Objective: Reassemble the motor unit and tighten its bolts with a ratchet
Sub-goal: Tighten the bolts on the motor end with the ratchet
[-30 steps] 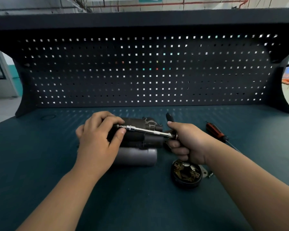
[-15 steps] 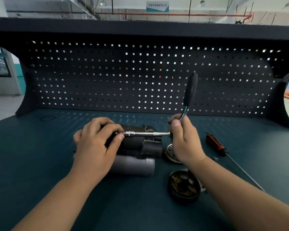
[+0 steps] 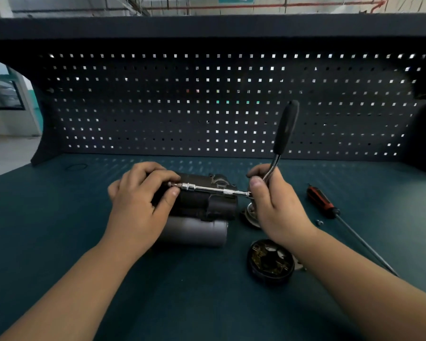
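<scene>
The dark motor unit (image 3: 202,205) lies on its side on the bench, with a grey cylinder (image 3: 194,231) along its near side. My left hand (image 3: 140,203) grips the motor's left end and pinches the tip of a chrome extension bar (image 3: 212,189) that runs across the motor's top. My right hand (image 3: 273,207) grips the ratchet's (image 3: 284,129) head end, and its black handle stands up and tilts right. The bolt at the bar's tip is hidden by my fingers.
A round black end cap with brass brush parts (image 3: 269,264) lies in front of my right wrist. A red-handled screwdriver (image 3: 321,201) lies at the right with a small screw (image 3: 319,221) beside it. A pegboard wall (image 3: 207,107) closes off the bench at the back.
The ratchet handle has swung from lying low behind my right hand up to standing nearly upright. My left hand has kept its hold on the motor and the bar's tip.
</scene>
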`<state>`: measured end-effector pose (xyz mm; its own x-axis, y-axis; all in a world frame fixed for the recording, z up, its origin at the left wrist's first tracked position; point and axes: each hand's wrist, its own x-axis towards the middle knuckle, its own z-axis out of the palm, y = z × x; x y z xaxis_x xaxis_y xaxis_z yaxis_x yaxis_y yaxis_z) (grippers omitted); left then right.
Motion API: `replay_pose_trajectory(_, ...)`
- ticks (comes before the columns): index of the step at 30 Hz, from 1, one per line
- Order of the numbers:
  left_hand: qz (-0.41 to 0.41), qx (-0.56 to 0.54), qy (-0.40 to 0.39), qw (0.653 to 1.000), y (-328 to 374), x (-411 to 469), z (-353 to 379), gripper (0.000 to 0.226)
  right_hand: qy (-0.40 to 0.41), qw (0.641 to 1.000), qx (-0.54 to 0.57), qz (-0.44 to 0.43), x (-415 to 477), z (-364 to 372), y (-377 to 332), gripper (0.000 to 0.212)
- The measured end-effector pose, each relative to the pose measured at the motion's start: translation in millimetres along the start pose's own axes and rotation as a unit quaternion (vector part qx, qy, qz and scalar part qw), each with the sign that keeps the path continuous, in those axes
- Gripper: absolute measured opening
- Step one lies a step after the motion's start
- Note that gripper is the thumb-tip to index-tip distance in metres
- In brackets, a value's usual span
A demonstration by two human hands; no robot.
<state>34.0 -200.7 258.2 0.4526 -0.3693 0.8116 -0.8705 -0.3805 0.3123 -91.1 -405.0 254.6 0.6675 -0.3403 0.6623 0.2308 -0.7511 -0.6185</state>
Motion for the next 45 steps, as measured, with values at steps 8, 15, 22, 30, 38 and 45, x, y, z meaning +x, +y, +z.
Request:
replay_pose_trajectory(8, -0.007, -0.012, -0.003, 1.000, 2, -1, -2, 0.021, -0.094, 0.878, 0.289, 0.369, 11, -7, -28, 0.034)
replay_pose_trajectory(15, -0.013, -0.003, -0.013, 1.000, 3, -1, -3, 0.019, -0.104, 0.830, 0.338, 0.432, 7, -1, -27, 0.029)
replay_pose_trajectory(22, -0.005, -0.003, -0.007, 1.000, 2, 0, -2, 0.026, -0.023, 0.939, 0.158, 0.303, 1, 7, -19, 0.039)
replay_pose_trajectory(30, 0.002, -0.004, 0.002, 1.000, 0, -2, 0, 0.017, -0.023, 0.997, -0.051, 0.062, -10, -1, -5, 0.007)
replay_pose_trajectory(38, 0.000, -0.008, 0.000, 1.000, 1, -2, -2, 0.021, -0.025, 0.986, -0.156, -0.045, -12, -9, -9, 0.035)
replay_pose_trajectory(45, -0.002, -0.019, 0.000, 1.000, -1, -2, -1, 0.016, -0.032, 0.993, -0.112, -0.033, -8, -10, -8, 0.013)
